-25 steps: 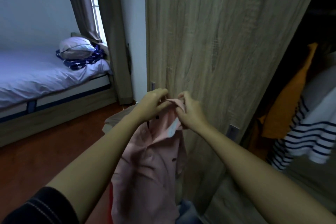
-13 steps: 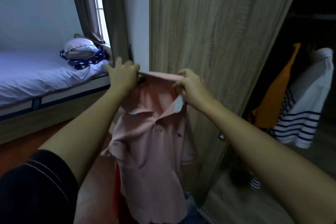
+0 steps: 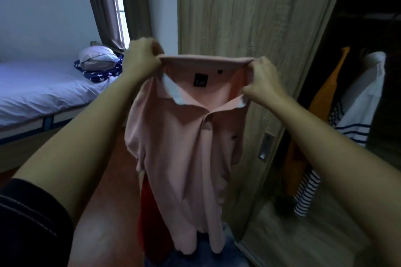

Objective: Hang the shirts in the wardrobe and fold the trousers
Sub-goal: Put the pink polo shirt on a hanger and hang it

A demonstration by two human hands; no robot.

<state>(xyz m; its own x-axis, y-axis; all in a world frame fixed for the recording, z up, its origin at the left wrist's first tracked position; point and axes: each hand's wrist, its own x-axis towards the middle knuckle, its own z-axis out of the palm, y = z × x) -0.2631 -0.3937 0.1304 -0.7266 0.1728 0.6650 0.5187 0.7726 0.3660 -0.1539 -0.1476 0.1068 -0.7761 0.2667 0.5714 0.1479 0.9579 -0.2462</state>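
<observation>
Holding the pale pink cotton polo shirt [image 3: 191, 147] up by its neckline, the person lets it hang full length in front of the light wood-grain wardrobe door [image 3: 238, 17], collar spread and label showing. The left hand [image 3: 142, 58], just left of the door's edge, and the right hand [image 3: 261, 81], in front of the door, each grip the collar band with curled fingers. No hanger shows, so 1 is probably needed next. Until then, keep the neck stretched wide and the 2 shoulders level. Right of the door, an orange top [image 3: 325, 93] and a white navy-striped shirt [image 3: 364, 97] already hang.
</observation>
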